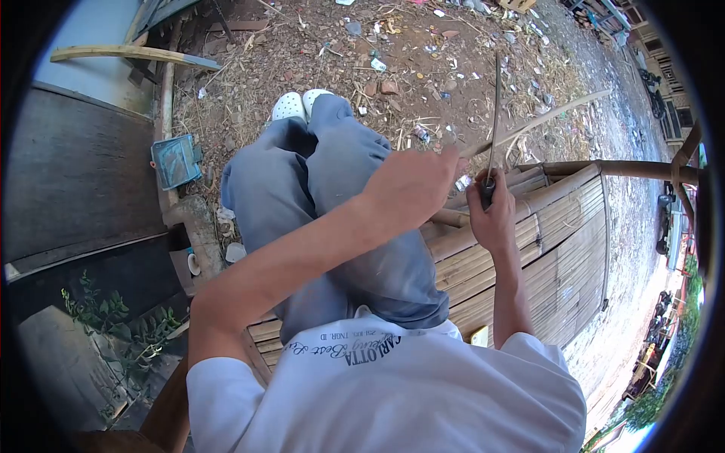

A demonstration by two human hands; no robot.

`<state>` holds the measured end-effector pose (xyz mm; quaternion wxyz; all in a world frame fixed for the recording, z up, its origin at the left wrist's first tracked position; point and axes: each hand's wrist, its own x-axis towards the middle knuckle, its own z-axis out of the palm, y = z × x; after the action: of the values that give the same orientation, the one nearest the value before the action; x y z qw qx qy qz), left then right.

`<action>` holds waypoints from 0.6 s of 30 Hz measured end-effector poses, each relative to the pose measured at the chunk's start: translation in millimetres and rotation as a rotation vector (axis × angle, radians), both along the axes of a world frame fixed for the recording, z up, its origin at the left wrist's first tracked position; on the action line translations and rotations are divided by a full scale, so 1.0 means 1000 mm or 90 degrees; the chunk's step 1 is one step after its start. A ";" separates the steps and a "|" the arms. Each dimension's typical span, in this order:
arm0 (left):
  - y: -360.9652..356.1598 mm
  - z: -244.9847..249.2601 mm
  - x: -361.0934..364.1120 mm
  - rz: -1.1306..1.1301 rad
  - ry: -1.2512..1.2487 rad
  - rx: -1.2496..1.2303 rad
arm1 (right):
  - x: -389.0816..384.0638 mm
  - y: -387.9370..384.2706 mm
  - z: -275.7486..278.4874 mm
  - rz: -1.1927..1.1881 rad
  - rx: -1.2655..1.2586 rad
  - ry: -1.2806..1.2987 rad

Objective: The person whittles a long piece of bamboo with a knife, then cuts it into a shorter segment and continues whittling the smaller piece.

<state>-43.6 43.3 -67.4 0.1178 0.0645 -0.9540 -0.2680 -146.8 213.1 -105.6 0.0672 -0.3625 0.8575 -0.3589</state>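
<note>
My left hand (415,185) reaches across my knees, its fingers closed round one end of a pale, thin strip (555,113) that looks like bamboo. The strip points up and to the right. In my right hand (496,215) is the dark handle of a knife (495,98), its long narrow blade pointing away from me. Blade and strip cross just beyond my hands; whether they touch is not clear. My left fingertips are mostly hidden behind the back of that hand.
Beneath me and to the right is a slatted bamboo bench (563,260) with a pole frame. Littered ground (423,75) lies ahead of my white shoes (288,107). A blue plastic basket (177,161) and a dark board wall (83,174) are on the left.
</note>
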 end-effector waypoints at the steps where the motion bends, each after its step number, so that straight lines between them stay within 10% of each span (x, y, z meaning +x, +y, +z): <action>1: -0.009 0.004 0.001 -0.022 -0.019 0.086 | 0.001 -0.003 0.005 0.036 0.024 -0.073; 7: -0.026 0.006 0.007 0.025 -0.109 0.170 | -0.009 -0.018 0.021 0.173 0.097 0.098; 12: -0.028 0.005 0.012 0.018 -0.097 0.091 | -0.023 -0.018 0.024 -0.103 0.004 0.075; 15: -0.023 0.002 0.012 0.015 -0.079 0.061 | -0.004 -0.013 0.022 0.104 0.052 0.076; 18: -0.020 0.003 0.011 0.020 -0.085 0.009 | -0.045 -0.010 0.032 -0.120 0.095 0.071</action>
<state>-33.1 23.4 -64.7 0.0579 0.0982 -0.9568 -0.2676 -192.0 203.5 -73.1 0.0125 -0.2938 0.9144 -0.2781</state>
